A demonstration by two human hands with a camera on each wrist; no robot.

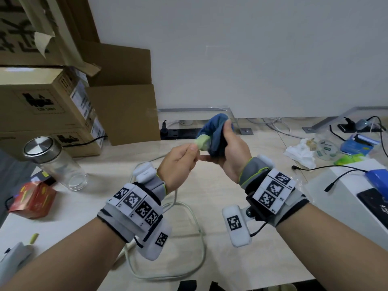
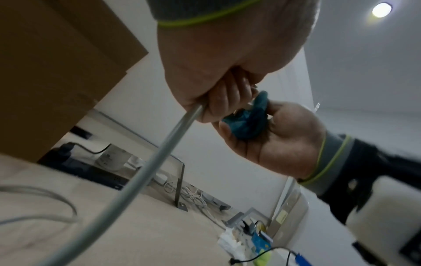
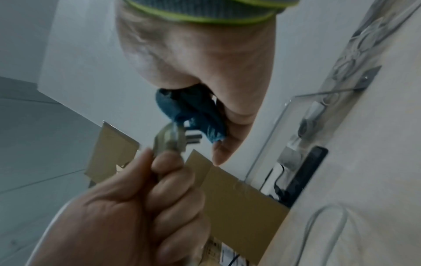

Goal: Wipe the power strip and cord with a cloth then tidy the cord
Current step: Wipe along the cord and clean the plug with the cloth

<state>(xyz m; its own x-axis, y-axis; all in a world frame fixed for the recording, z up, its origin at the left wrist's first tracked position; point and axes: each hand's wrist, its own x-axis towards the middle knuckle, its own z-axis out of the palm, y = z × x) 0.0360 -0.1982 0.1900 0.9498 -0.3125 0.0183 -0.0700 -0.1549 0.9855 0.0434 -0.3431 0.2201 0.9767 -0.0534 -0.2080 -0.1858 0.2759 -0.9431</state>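
Observation:
My left hand [image 1: 192, 150] pinches the pale plug [image 1: 202, 142] at the end of the grey-white cord [image 1: 197, 223], raised above the table. From this hand [image 2: 227, 97] the cord [image 2: 159, 153] runs down to loose loops on the tabletop. A bunched blue cloth [image 1: 216, 131] sits in my right hand [image 1: 227, 141], pressed against the plug's front. In the right wrist view the plug [image 3: 170, 138] shows metal prongs touching the cloth [image 3: 193, 111], with the left hand [image 3: 164, 171] below it. The strip's body is mostly hidden under my left forearm.
Cardboard boxes [image 1: 42, 106] stack at the back left, with a glass jar [image 1: 54, 162] and a red carton [image 1: 33, 198] in front. A black power strip [image 1: 180, 132] lies by the wall. Tissue [image 1: 300, 152], cables and a white box [image 1: 346, 185] crowd the right side.

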